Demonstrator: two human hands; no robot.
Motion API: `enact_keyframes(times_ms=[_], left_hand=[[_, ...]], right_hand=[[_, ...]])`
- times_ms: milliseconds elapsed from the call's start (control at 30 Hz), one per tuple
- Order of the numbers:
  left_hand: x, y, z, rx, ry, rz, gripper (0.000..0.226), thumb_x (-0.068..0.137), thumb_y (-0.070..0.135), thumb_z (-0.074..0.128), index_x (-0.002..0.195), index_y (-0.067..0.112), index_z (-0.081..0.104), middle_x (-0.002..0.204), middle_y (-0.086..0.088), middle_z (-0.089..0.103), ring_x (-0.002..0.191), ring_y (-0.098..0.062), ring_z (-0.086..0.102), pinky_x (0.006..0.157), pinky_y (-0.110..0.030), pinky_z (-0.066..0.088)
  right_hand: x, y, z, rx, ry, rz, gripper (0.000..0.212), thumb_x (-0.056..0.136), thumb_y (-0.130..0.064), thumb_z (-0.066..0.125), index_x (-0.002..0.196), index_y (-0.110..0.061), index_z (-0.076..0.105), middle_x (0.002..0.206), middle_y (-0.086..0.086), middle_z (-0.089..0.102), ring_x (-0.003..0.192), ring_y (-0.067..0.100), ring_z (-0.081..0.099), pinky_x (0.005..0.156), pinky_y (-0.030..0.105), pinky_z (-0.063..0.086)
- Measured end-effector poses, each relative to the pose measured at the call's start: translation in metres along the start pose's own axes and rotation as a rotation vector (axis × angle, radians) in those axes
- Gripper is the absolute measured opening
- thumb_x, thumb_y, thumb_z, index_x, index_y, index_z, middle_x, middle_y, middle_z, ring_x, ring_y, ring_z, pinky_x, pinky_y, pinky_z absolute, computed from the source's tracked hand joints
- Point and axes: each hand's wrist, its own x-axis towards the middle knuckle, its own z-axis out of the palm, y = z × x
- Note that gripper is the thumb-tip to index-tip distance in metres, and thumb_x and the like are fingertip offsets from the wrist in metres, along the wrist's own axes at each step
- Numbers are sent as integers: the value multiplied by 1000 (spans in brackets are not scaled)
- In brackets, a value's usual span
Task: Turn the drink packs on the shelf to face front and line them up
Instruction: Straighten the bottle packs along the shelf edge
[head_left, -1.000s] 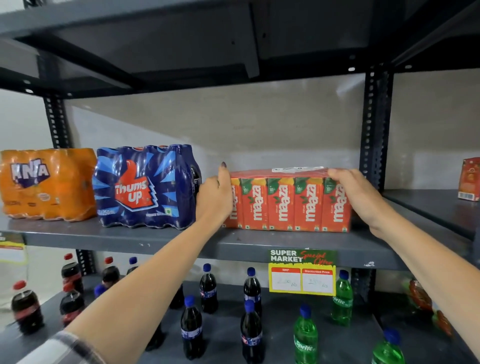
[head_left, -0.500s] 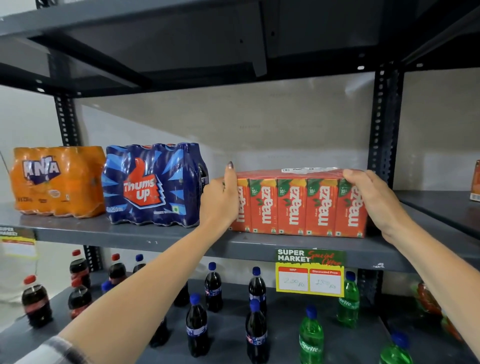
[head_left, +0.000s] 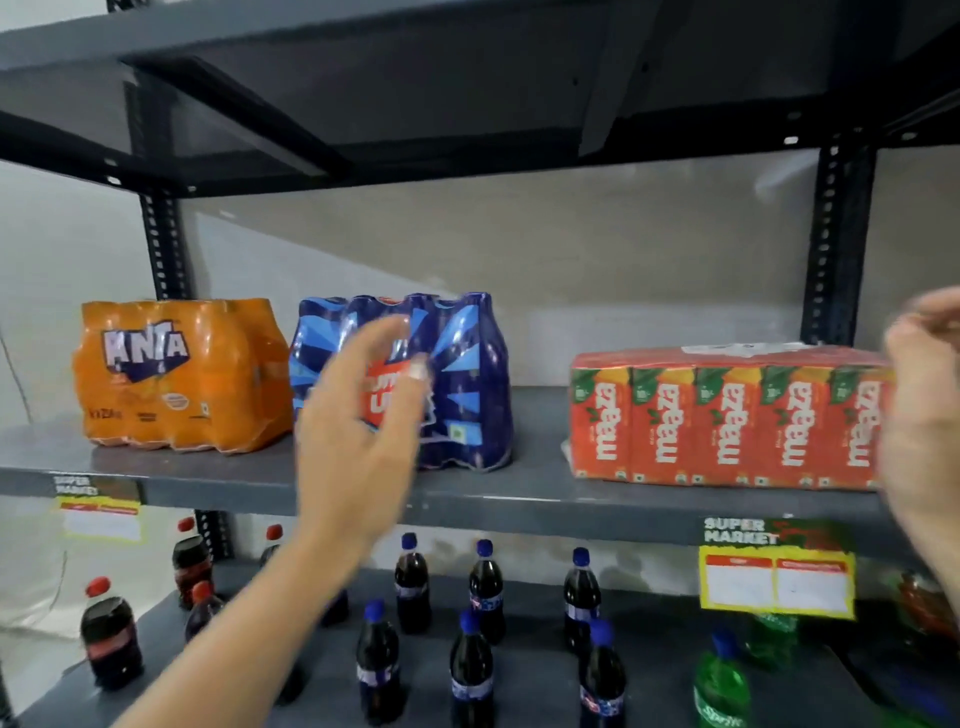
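Note:
Three drink packs stand on the grey middle shelf (head_left: 535, 493), labels facing front. An orange Fanta pack (head_left: 176, 374) is at the left. Touching its right side is a blue Thums Up pack (head_left: 462, 379). A red-orange Maaza carton pack (head_left: 727, 421) sits further right, with a gap between it and the blue pack. My left hand (head_left: 358, 431) hovers open in front of the Thums Up pack, fingers spread, hiding part of its logo. My right hand (head_left: 924, 410) is blurred at the right frame edge, beside the Maaza pack's right end, fingers apart and holding nothing.
On the lower shelf (head_left: 519, 691) stand several dark cola bottles (head_left: 485, 587) and green Sprite bottles (head_left: 722, 686). A yellow price tag (head_left: 776, 571) hangs from the middle shelf's front edge. Perforated uprights (head_left: 836, 244) frame the bay, and a shelf sits overhead.
Both hands have let go of the Maaza pack. My left hand moved left in front of the Thums Up pack, and my right hand drew back. The camera view shifted left.

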Motion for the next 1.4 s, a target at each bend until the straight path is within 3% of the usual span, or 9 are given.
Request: enact_keyframes(times_ms=[100,167,267,400,600,767,1167,1267,1400], left_hand=[[15,-60,-54,11,93,-93,36,94,23,57,129,19,53,126,6,59,116,-10,56,98,-43,50],[19,-92,-72,53,49,-208,43,92,23,61,133,17,49,131,1,56,120,-14,54,101,-46,47],[28,-122,-78,42,-123,-295,56,90,33,62,140,16,42,140,-4,52,125,-18,51,103,-41,46],[38,-134,-67,-34,-317,-323,46,88,43,63,128,28,45,122,7,60,101,-2,60,83,-21,52],[38,-149,-61,26,-284,-266,52,86,36,67,130,13,51,124,-1,66,100,-2,54,68,-8,43],[36,-152,-63,20,-243,-293,56,85,40,65,132,14,49,129,-4,64,104,-7,57,74,-22,53],[34,-143,-74,33,-205,-299,63,88,36,62,143,15,39,140,-3,55,111,-3,50,72,-10,46],[40,-135,-94,137,-57,-203,64,90,41,59,146,17,39,144,-1,52,125,-10,50,97,-32,50],[65,-150,-147,101,224,-161,39,94,30,58,131,15,55,125,-3,63,113,-17,60,92,-40,53]], right_hand=[[-62,-93,62,90,-174,-135,15,93,-6,58,94,-20,59,87,-11,60,77,-3,57,72,11,44],[-97,-122,109,89,-453,-32,14,92,-14,61,100,-26,58,97,-7,62,84,0,59,72,11,47],[-124,-123,164,-108,-626,148,44,93,-30,64,132,-29,43,130,-5,46,118,7,48,102,26,42],[-131,-110,189,-165,-619,381,61,92,-42,64,144,-18,43,139,0,57,128,22,54,102,41,46],[-131,-104,192,-175,-590,338,38,91,-31,69,125,-17,61,107,-9,65,82,-8,53,65,7,37],[-131,-102,194,-181,-606,307,43,89,-36,70,128,-20,62,117,-8,69,95,6,56,72,20,42],[-132,-108,195,-106,-653,408,70,80,-51,73,140,-25,48,123,-12,61,106,7,57,91,33,50],[-132,-113,195,-148,-476,266,74,85,-49,69,147,-18,41,145,-1,50,130,17,48,103,36,42],[-135,-156,211,-4,-225,-130,37,91,-24,60,125,-11,58,122,-3,54,113,11,50,91,29,46]])
